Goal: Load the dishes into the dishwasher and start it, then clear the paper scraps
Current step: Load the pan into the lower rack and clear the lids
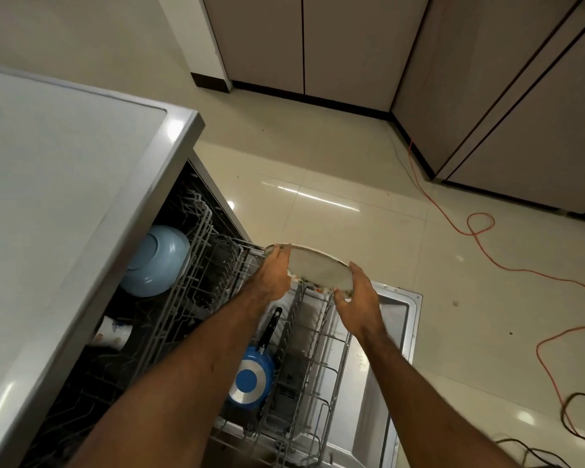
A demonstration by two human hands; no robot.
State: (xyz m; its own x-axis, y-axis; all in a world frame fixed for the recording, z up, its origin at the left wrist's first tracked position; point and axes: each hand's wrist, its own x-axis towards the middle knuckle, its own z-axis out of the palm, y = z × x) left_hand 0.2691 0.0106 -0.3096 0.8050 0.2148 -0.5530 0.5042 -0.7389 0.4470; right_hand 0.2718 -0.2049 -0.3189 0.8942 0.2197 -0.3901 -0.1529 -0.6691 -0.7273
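Held on edge above far end of pulled-out grey wire dishwasher rack (318, 336): round white ceramic plate with patterned rim (318, 270), pinched at left rim by left hand (271, 275), right rim by right hand (360, 295); likely stiff, breakable, slippery, best gripped at opposite rims.

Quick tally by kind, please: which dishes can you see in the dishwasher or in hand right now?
Bowls: 1, the light blue bowl in the upper rack.
Pans: 1, the blue pan in the lower rack.
Plates: 1, the plate held between the left hand and the right hand.
Cups: 1, a white cup with blue marks.
Total: 4
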